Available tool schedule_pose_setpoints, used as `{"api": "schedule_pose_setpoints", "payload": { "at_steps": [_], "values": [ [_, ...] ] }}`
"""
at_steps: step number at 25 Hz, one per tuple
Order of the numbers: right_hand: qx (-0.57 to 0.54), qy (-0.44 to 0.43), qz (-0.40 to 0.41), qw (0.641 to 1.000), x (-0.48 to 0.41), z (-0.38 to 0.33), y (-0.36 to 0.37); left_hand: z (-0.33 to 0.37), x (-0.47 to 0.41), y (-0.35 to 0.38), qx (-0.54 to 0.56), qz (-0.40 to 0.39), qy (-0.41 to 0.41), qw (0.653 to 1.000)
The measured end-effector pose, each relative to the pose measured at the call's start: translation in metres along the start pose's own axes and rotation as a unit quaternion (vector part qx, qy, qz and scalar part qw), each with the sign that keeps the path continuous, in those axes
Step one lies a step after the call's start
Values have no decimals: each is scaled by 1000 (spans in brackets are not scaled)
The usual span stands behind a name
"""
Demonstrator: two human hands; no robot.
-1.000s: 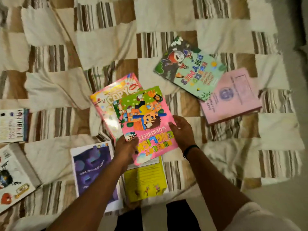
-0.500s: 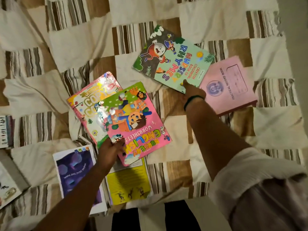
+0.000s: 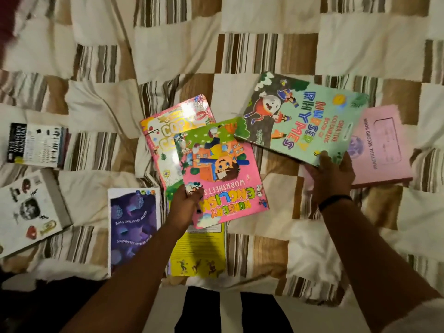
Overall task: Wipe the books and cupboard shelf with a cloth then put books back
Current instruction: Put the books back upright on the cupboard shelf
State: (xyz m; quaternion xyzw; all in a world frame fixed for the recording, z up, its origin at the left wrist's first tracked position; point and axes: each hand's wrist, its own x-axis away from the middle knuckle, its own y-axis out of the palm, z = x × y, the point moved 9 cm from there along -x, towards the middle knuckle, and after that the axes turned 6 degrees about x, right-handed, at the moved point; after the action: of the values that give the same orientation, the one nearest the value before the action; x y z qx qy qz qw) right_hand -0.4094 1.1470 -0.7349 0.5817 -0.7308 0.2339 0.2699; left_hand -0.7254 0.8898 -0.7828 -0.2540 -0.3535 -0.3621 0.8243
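Head view, looking down on a bed (image 3: 168,44) strewn with books. The left grip (image 3: 185,205) pinches the near corner of a pink worksheets book (image 3: 223,169), toward the bed's near edge. The right grip (image 3: 334,176) clasps a green rhymes book (image 3: 300,121) that overlaps a pink record book (image 3: 382,145).

We see a cloth bedspread (image 3: 168,51) under everything, creased and matt, with plain cream patches and striped brown ones. The copy book (image 3: 173,131) on the left has a glossy card cover that throws back a white glare, and the worksheets book (image 3: 223,169) and rhymes book (image 3: 300,116) look smooth and faintly shiny too. The pink record book (image 3: 384,150) at the right looks like matt paper board.
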Motion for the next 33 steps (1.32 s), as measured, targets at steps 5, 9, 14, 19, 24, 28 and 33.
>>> {"api": "schedule_pose_setpoints", "payload": {
  "at_steps": [5, 9, 14, 19, 24, 28, 33],
  "values": [
    [125, 103, -122, 979, 2, 25, 60, -15, 20, -15, 63, 2, 20, 998],
    [254, 96, -145, 951, 7, 58, 95, -19, 35, -53, 50, 72, 33, 996],
    [401, -34, -128, 907, 45, 89, 131, -11, 31, -86, 70, 85, 44, 993],
    [598, -142, -169, 770, 70, 101, 184, 15, 34, -135, 89, 126, 114, 981],
    [564, -97, -260, 778, 70, 114, 216, 15, 30, -180, 119, 164, 128, 971],
    [514, -184, -220, 808, 80, 78, 212, 9, 33, -199, 139, 183, 106, 967],
    [369, -264, -180, 873, 106, 23, 182, -8, 12, -218, 162, 152, 37, 974]
  ]
}}
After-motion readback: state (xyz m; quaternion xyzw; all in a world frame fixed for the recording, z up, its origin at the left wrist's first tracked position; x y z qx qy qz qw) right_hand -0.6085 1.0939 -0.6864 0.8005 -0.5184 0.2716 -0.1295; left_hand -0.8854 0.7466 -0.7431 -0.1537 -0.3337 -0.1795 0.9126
